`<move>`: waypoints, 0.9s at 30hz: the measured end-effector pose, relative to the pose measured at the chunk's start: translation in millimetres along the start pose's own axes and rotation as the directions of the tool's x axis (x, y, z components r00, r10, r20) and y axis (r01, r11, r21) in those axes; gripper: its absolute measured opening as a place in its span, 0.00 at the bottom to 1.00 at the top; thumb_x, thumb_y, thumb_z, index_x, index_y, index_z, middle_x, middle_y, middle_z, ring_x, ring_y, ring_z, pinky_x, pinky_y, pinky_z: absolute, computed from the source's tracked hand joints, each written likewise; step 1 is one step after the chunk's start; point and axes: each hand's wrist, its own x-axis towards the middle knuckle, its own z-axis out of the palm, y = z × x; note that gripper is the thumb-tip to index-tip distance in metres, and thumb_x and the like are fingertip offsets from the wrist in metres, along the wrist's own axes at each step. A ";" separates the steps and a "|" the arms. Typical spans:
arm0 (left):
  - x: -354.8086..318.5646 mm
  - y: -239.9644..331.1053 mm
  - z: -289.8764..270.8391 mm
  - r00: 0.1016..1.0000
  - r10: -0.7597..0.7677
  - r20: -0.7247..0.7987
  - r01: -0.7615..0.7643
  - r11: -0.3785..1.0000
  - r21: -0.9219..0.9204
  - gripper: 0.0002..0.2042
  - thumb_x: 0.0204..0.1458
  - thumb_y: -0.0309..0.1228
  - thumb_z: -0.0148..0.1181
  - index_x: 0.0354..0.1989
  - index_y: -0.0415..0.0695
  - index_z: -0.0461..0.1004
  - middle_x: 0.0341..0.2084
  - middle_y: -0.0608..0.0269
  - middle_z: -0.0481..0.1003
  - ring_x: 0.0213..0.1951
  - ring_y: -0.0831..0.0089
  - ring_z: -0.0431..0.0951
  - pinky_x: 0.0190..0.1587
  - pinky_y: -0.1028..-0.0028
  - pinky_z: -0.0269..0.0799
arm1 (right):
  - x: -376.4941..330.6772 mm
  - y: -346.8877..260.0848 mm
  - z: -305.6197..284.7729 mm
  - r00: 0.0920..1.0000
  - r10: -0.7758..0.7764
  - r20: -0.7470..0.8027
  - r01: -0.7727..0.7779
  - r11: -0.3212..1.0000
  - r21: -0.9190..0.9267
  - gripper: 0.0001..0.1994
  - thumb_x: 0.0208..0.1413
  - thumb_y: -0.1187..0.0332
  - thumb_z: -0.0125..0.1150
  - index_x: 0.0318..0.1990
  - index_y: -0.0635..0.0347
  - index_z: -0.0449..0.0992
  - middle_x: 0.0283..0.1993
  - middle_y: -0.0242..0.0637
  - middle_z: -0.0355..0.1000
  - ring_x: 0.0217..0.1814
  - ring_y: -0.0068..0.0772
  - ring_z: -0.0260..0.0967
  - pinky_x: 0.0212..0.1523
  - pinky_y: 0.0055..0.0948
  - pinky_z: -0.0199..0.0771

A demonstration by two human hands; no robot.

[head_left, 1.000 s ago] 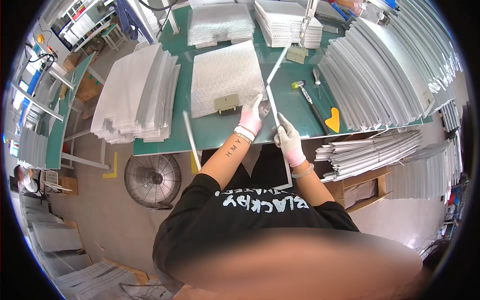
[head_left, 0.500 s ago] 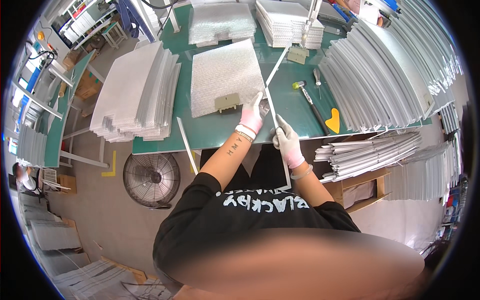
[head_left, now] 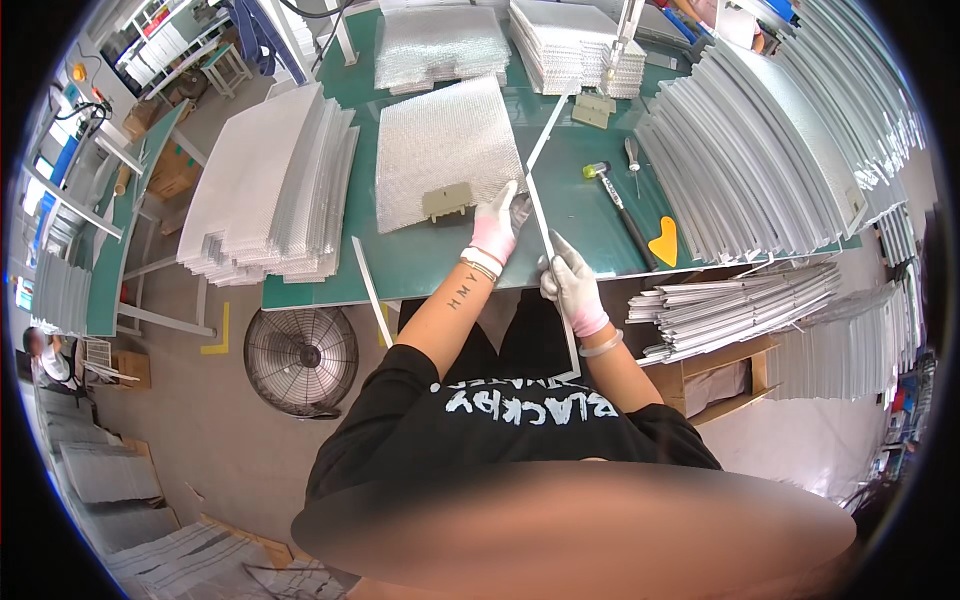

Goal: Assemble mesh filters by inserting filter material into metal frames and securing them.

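Note:
A silver mesh panel (head_left: 445, 140) lies on the green table in front of me, with a small olive block (head_left: 447, 200) at its near edge. My left hand (head_left: 497, 222), gloved in white, is closed on the panel's near right corner, thumb on top; its lower fingers are partly hidden. Along that corner runs a thin white metal strip (head_left: 540, 212), bent away at its far end and angled again near my shirt. My right hand (head_left: 572, 285), also gloved, pinches this strip at the table's front edge. Another strip piece (head_left: 372, 290) juts over the edge on the left; whether they join is hidden.
Stacks of mesh panels stand left (head_left: 265, 190), at the back (head_left: 440, 45) and right (head_left: 740, 150). A hammer (head_left: 625, 215), a screwdriver (head_left: 632, 155), a yellow scraper (head_left: 663, 243) and olive blocks (head_left: 593, 110) lie on the table (head_left: 590, 235). A floor fan (head_left: 300, 360) stands below left.
The mesh panel and its olive block have shifted slightly to the left together with my left hand. My right hand keeps its pinch on the strip.

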 end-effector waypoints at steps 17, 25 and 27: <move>-6.8 -4.8 -7.6 0.999 0.002 0.049 -0.012 0.977 0.213 0.09 0.61 0.31 0.55 0.44 0.38 0.74 0.37 0.60 0.76 0.40 0.68 0.77 0.46 0.67 0.74 | 64.0 -38.0 4.7 0.995 0.017 0.095 0.042 0.811 -0.583 0.24 0.64 0.70 0.47 0.67 0.62 0.60 0.38 0.35 0.74 0.18 0.17 0.61 0.22 0.20 0.67; -119.2 30.4 21.7 0.968 -0.052 0.247 -0.062 0.899 0.434 0.19 0.64 0.39 0.49 0.57 0.39 0.69 0.47 0.58 0.74 0.50 0.67 0.74 0.56 0.66 0.68 | 145.3 -44.6 -13.5 0.975 0.221 0.003 -0.187 0.833 -0.520 0.08 0.60 0.64 0.60 0.36 0.53 0.67 0.22 0.21 0.59 0.18 0.14 0.55 0.16 0.20 0.55; -137.0 97.0 1.4 0.899 0.220 0.379 -0.428 0.260 0.865 0.17 0.61 0.35 0.55 0.53 0.36 0.73 0.45 0.54 0.78 0.48 0.66 0.77 0.55 0.68 0.70 | 136.3 -47.2 -22.2 0.977 0.197 0.083 -0.150 0.909 -0.390 0.08 0.59 0.66 0.59 0.37 0.56 0.66 0.24 0.24 0.61 0.19 0.15 0.56 0.18 0.20 0.57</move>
